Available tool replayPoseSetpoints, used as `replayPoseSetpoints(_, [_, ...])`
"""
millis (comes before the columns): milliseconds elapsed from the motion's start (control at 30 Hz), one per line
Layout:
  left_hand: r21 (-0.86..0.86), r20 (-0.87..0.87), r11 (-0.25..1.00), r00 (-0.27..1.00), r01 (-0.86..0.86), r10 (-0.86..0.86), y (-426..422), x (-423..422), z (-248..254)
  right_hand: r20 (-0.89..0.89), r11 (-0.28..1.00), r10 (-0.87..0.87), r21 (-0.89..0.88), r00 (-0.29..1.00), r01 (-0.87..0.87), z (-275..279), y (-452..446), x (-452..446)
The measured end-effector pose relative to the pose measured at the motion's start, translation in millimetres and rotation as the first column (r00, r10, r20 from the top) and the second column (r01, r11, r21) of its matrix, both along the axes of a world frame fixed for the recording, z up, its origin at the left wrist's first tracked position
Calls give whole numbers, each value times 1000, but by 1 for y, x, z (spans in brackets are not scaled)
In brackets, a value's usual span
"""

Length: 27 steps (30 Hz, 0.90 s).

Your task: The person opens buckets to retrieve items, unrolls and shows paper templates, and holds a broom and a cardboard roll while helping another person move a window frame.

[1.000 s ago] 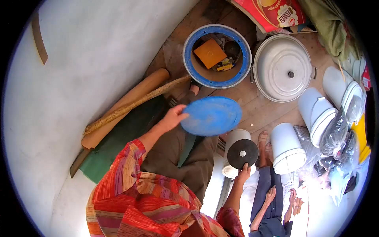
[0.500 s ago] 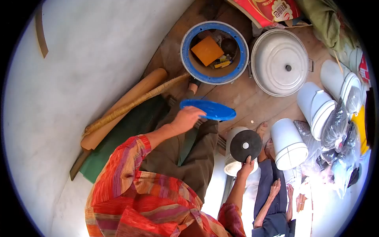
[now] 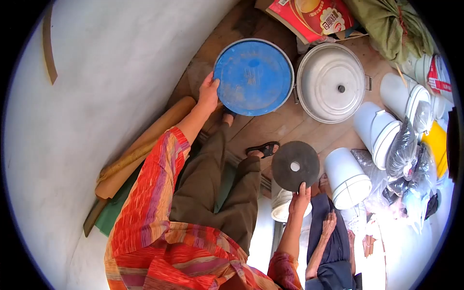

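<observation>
My left hand (image 3: 209,92) grips the left edge of a round blue lid (image 3: 253,77). The lid lies flat over the mouth of the drum, hiding what is inside, and a thin grey rim (image 3: 261,40) shows along its far side. Whether it sits fully down I cannot tell. In my right hand (image 3: 300,197) is a flat black disc (image 3: 285,175) with a round hole in its middle, pinched at its near edge and held up in front of a white bucket (image 3: 281,205).
A lidded metal pot (image 3: 331,72) stands right of the drum. White buckets (image 3: 347,171) and filled plastic bags (image 3: 405,150) crowd the right side. Rolled brown material (image 3: 145,140) leans along the left wall. Another person's hand (image 3: 329,222) rests on dark trousers close by my right arm.
The blue lid has gone from tilted, near my legs, to flat over the open drum, carried by my left hand. My right hand still holds the black disc. The camera view has shifted slightly.
</observation>
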<state>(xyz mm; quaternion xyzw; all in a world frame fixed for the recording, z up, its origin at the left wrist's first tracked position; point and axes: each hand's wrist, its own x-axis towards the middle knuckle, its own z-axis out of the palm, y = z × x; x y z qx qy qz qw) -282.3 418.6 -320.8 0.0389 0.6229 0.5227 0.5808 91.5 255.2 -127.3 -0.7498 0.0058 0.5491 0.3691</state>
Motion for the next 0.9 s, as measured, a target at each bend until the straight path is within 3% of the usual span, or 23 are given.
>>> replayPoseSetpoints(133, [-148,-124,988,992,-39,20,-2,7,-25,-38,1000,20,-4,999,-20,-3,32,-18])
replayPoseSetpoints(167, [-267,-512,953,817,140,-264,-5,6,-24,-67,999,31,34,997,-29,-6,38,-23])
replayPoseSetpoints(200, [-442,-751,865,431,236,-501,-7,4,-24,-66,999,33,30,997,-31,-10,44,-28])
replayPoseSetpoints(233, [-445,-749,864,432,234,-502,-8,3,-25,-81,997,70,43,994,-66,-14,50,-32])
replayPoseSetpoints(300, [-382,-838,890,313,251,-448,-9,0,-28,-122,991,135,43,983,-130,-27,59,-36])
replayPoseSetpoints(333, [-382,-838,890,312,250,-448,-5,-1,-26,-123,991,135,43,983,-130,-36,64,-38])
replayPoseSetpoints(400, [-363,-679,893,581,265,-449,4,-4,-22,-157,973,229,34,961,-227,-56,78,-46])
replayPoseSetpoints(433, [-368,-679,892,580,262,-450,6,-5,-18,-170,964,267,35,949,-264,-61,93,-56])
replayPoseSetpoints(500, [-380,-747,849,420,367,-516,14,-10,-12,-220,959,283,57,933,-277,-78,121,-75])
replayPoseSetpoints(733, [-386,-851,856,225,344,-474,30,-22,-20,-298,912,406,78,864,-402,-162,203,-143])
replayPoseSetpoints(800, [-351,-749,887,478,301,-458,31,-26,-24,-314,904,426,120,849,-410,-180,212,-155])
replayPoseSetpoints(900, [-415,-638,824,522,386,-566,32,-31,-27,-188,903,423,4,887,-430,-185,217,-163])
